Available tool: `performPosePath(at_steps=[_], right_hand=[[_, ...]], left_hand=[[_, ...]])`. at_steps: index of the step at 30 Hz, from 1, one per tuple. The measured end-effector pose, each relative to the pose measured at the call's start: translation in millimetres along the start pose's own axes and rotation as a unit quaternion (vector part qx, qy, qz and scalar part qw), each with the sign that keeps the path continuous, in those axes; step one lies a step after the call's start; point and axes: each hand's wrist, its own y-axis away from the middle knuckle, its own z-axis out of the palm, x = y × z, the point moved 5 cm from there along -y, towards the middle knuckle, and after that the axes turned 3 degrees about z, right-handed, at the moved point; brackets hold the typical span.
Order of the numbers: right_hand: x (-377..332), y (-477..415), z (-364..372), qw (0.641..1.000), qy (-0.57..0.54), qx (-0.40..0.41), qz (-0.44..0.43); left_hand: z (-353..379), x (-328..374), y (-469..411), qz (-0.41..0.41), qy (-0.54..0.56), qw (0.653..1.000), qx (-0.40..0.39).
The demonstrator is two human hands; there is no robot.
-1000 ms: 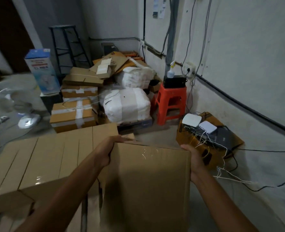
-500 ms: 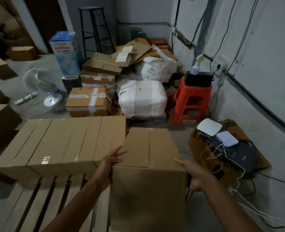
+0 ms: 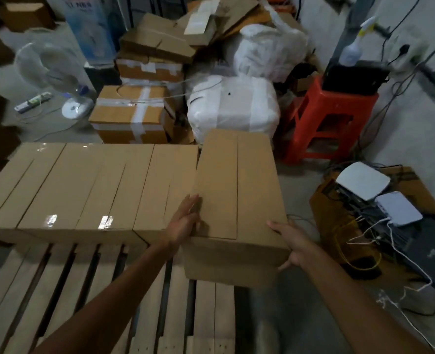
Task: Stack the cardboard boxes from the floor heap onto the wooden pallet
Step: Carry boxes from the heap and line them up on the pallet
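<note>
A plain cardboard box (image 3: 236, 190) sits at the right end of a row of several matching boxes (image 3: 83, 185) on the wooden pallet (image 3: 83, 290). Its near end overhangs the slats a little and its left side touches the row. My left hand (image 3: 185, 221) lies flat with straight fingers against the box's left side. My right hand (image 3: 290, 244) grips the near right corner, thumb on top and fingers down the side. The pallet's near slats are bare.
Behind the row are taped boxes (image 3: 132, 116), white wrapped sacks (image 3: 231, 106) and flattened cardboard. A red plastic stool (image 3: 326, 123) stands at the right. Routers (image 3: 359, 182) with tangled cables lie on the floor to the right. A white fan (image 3: 58, 72) stands at the left.
The box has gone down and forward from in front of me to the pallet's right end beside the row. My left hand slid from the top edge to the side.
</note>
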Motion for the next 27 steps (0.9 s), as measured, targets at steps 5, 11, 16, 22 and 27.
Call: performPosePath(at_steps=[5, 11, 16, 22, 27], right_hand=[[-4, -128, 19, 0.999, 0.001, -0.028, -0.042], [32, -279, 36, 0.996, 0.025, -0.051, -0.068], [63, -361, 56, 0.994, 0.034, -0.047, -0.088], [88, -417, 92, 0.992, 0.037, -0.048, -0.109], [93, -438, 101, 0.991, 0.049, -0.069, -0.104]], left_hand=[[23, -78, -88, 0.029, -0.139, 0.99, 0.012], [41, -185, -169, 0.032, -0.241, 0.969, 0.047], [46, -254, -214, 0.038, -0.278, 0.958, 0.06], [42, -304, -242, 0.072, -0.418, 0.905, 0.021], [37, -323, -260, 0.106, -0.517, 0.85, 0.004]])
